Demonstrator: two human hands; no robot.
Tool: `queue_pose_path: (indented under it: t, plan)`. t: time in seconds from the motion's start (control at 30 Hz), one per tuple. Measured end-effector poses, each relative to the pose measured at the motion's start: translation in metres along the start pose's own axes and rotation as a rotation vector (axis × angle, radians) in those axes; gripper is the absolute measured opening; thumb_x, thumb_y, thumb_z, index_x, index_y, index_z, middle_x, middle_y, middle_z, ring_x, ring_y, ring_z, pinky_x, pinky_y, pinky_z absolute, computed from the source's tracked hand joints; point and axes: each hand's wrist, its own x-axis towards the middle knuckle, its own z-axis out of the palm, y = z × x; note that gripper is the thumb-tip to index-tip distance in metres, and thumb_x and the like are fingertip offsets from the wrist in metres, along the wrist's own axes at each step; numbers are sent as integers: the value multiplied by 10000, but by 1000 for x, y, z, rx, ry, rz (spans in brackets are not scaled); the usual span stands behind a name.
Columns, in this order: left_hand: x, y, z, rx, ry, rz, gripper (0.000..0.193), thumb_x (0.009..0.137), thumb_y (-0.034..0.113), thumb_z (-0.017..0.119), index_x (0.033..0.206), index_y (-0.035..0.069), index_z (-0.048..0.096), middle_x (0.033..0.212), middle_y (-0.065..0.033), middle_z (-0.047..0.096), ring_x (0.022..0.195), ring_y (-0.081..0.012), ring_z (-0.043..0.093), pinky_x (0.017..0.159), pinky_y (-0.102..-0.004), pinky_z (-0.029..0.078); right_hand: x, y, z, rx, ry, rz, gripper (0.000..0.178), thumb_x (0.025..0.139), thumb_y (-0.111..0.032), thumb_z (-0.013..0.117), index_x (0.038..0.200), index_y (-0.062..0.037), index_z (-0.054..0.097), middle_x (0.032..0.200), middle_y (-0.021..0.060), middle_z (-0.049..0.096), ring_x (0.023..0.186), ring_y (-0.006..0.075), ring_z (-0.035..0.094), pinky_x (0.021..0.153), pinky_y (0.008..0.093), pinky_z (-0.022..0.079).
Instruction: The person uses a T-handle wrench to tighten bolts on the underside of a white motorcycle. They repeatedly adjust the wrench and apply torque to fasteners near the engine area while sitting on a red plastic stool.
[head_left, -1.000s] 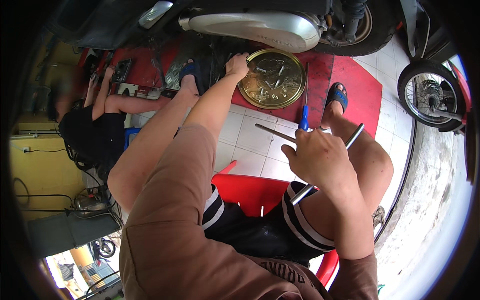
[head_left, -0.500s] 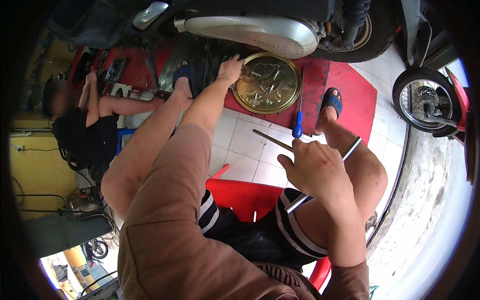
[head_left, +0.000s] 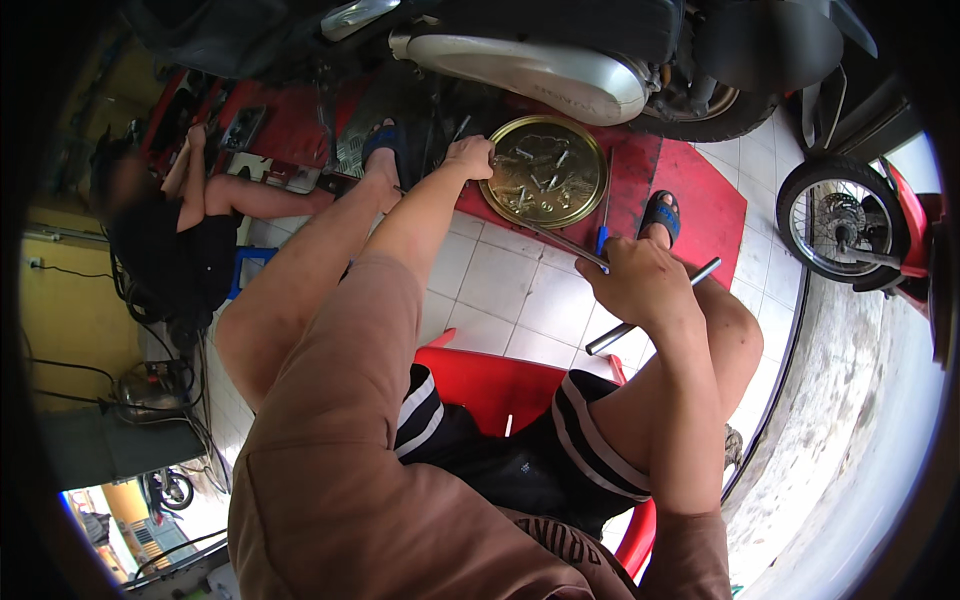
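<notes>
Clamping a silver metal T-handled tool (head_left: 610,338), the right hand (head_left: 648,280) now holds its shaft nearer the round brass-coloured tray (head_left: 588,160); the left hand's (head_left: 468,158) finger closure is indeterminate.

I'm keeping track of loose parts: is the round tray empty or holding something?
Holding something, though not full: small metal parts lie scattered in the tray, with bare gold surface between them.

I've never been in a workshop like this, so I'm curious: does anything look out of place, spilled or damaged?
The oddest thing is the pale wall at right, blotchy with dark stains. The small metal parts lie at mixed angles, but inside the round gold tray; nothing looks spilled.
</notes>
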Motion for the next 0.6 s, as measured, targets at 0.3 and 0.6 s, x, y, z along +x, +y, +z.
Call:
queue_pose_path:
  t: [0.3,0.6]
  plan:
    - [-22,25,10,104,125,-138,436,610,209,762,1007,55,667,1205,-126,523,1185,-273,461,964,-381,425,-7,-6,3,0,-10,-21,423,867,-381,549,834,31,638,774,220,650,824,356,643,765,431,500]
    - [-17,33,20,-214,280,-248,177,663,115,697,840,118,690,925,-105,666,1012,-258,578,899,-382,427,1,-1,10,-8,32,4,420,849,-396,572,838,18,642,772,226,649,830,367,640,776,445,494]
